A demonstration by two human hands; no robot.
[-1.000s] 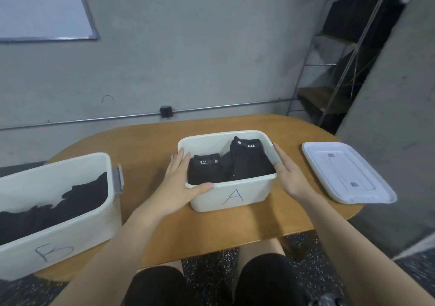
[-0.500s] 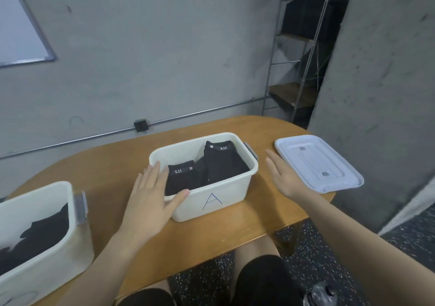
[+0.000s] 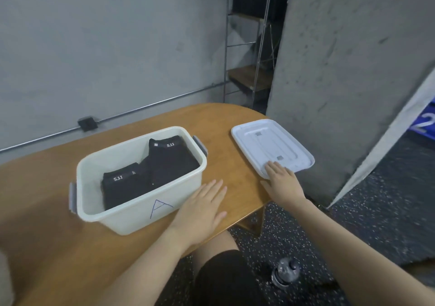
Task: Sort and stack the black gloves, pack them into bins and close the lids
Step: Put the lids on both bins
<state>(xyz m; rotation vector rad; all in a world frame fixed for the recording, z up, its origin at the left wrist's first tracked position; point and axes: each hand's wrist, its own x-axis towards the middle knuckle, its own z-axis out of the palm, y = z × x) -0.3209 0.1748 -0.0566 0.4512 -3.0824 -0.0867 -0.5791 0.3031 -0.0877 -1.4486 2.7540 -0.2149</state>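
A white bin marked "A" (image 3: pixel 131 214) stands on the wooden table (image 3: pixel 219 126) with its top uncovered. Inside lie two stacks of folded black gloves (image 3: pixel 146 173) with "5.11" labels. A white lid (image 3: pixel 270 145) lies flat at the table's right end. My right hand (image 3: pixel 281 181) reaches to the lid's near edge, its straight fingers touching the rim. My left hand (image 3: pixel 202 209) hovers flat over the table just right of the bin, fingers straight, holding nothing.
The table's rounded right edge is close to the lid. A concrete pillar (image 3: pixel 348 70) stands right behind it, with a metal shelf rack (image 3: pixel 249 75) beyond. A water bottle (image 3: pixel 286 271) lies on the floor by my knee.
The view has swung right, so the second bin has left the frame. Both hands let go of bin A: my right hand moved to the lid, my left hand crossed to the bin's right.
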